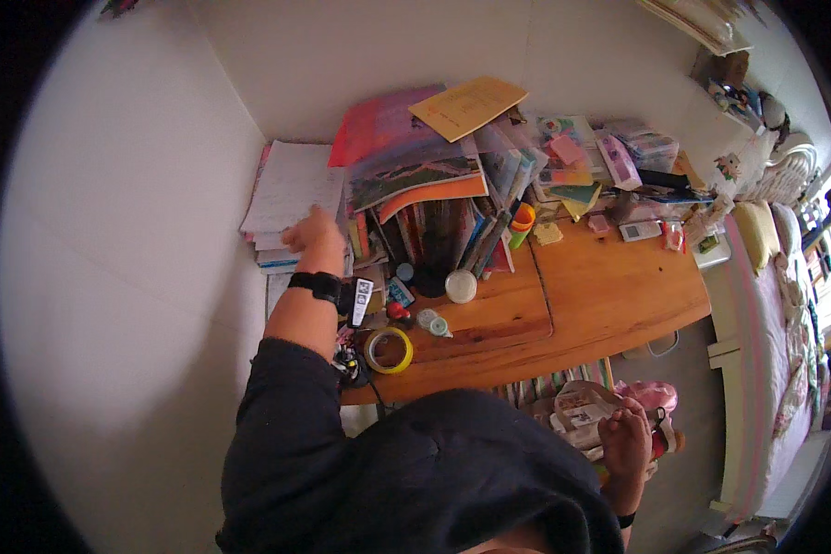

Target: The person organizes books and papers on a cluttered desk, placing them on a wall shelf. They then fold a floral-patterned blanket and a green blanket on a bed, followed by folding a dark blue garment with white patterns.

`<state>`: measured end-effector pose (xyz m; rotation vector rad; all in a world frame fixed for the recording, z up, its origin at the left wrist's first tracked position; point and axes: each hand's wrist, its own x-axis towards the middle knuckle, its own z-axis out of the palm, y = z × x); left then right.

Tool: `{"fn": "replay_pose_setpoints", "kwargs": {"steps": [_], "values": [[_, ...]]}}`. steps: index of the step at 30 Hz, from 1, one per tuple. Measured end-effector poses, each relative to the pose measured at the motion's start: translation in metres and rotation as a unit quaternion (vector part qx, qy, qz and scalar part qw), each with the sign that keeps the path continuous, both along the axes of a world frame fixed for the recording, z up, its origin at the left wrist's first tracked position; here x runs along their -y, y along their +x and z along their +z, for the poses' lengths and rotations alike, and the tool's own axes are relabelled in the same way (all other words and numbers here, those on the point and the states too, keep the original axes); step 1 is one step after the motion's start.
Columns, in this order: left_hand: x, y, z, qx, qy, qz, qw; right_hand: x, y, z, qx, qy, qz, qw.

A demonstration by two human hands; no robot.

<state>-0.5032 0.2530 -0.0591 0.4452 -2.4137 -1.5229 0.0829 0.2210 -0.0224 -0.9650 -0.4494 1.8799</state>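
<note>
My left hand (315,233) reaches forward over the near edge of a stack of handwritten paper sheets (291,180) at the desk's far left. Its fingers are curled, and whatever lies inside them is hidden. A black strap with a white device (361,302) circles that wrist. Right of this hand stand upright books (425,231), topped by a picture book (420,185), a red-purple folder (369,129) and a yellow-tan booklet (468,106). Low on the right, my right hand (626,441) hangs loosely bent beside bags, with nothing visible in it.
On the wooden desk (619,286) lie a yellow tape roll (389,351), a round white lid (461,286) and small items. An orange-green cup (521,224) stands by the books. Plastic bags (586,406) sit below the desk's front edge. A bed (766,342) is at right.
</note>
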Motion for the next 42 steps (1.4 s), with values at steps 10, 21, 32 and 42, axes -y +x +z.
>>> {"fn": "replay_pose_setpoints", "kwargs": {"steps": [10,21,32,42], "values": [[-0.101,0.068,0.114,-0.510,-0.159,-0.544,0.647,-0.004,-0.007,0.001,-0.020,0.011,0.014,1.000],[-0.165,0.062,0.120,-0.273,-0.456,-0.649,0.545,0.016,0.012,-0.003,0.003,0.006,-0.071,0.997],[-0.076,0.041,0.162,-0.071,0.238,-0.616,0.748,0.007,0.016,-0.007,-0.017,0.006,-0.057,0.998],[-0.015,0.044,0.099,0.191,0.309,-0.542,0.758,-0.006,0.001,-0.006,-0.022,0.007,0.057,0.998]]}}
